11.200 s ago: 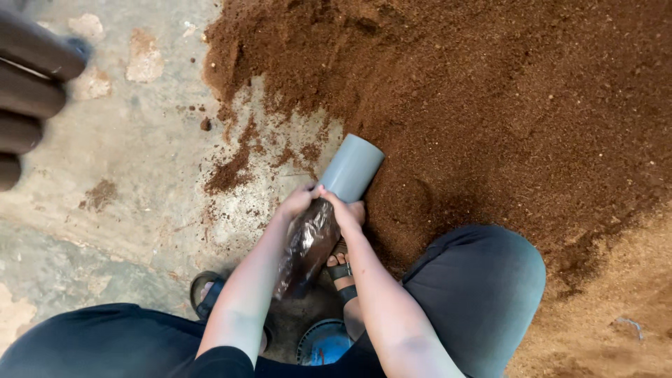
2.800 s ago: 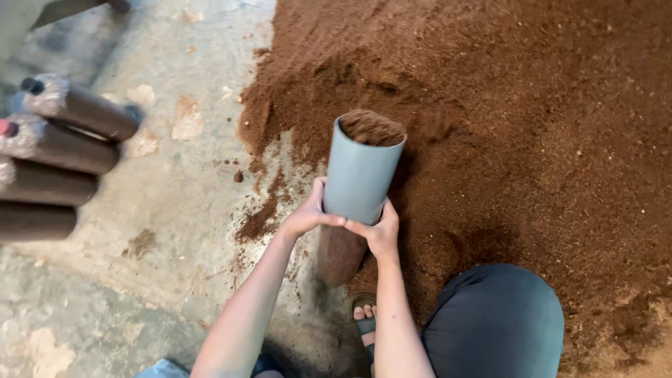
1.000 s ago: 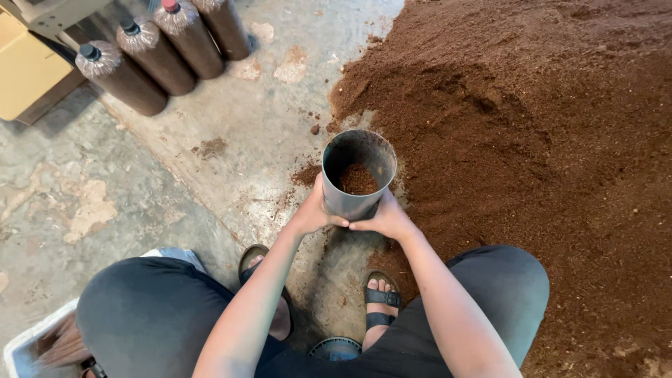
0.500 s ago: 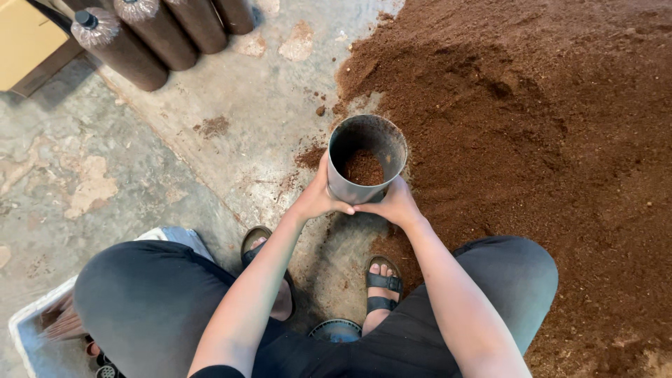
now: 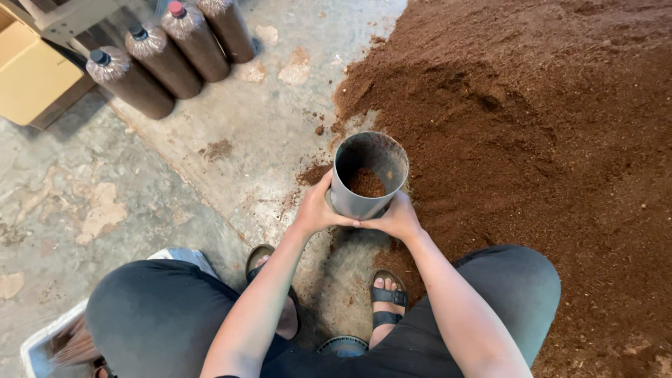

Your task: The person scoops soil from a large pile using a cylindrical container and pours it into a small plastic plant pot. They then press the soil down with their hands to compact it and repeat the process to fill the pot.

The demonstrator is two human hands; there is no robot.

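A grey plastic tube (image 5: 365, 175) stands upright between my knees, its open mouth facing up and brown soil visible inside near the bottom. My left hand (image 5: 316, 208) grips its lower left side and my right hand (image 5: 397, 218) grips its lower right side; the fingertips meet under the tube's front. What lies below the tube is hidden by my hands. The tube stands at the edge of a large heap of brown soil (image 5: 532, 133).
Three soil-filled bags with necked tops (image 5: 168, 59) lie side by side at the upper left on the concrete floor (image 5: 175, 175). A cardboard box (image 5: 31, 77) sits at the far left. A white tub (image 5: 49, 343) is at the lower left. My sandalled feet (image 5: 385, 301) rest below the tube.
The tube, heaped with soil 2.8 s ago, now shows soil only deep inside. Over the last second it stayed upright in both hands; my view shifted slightly.
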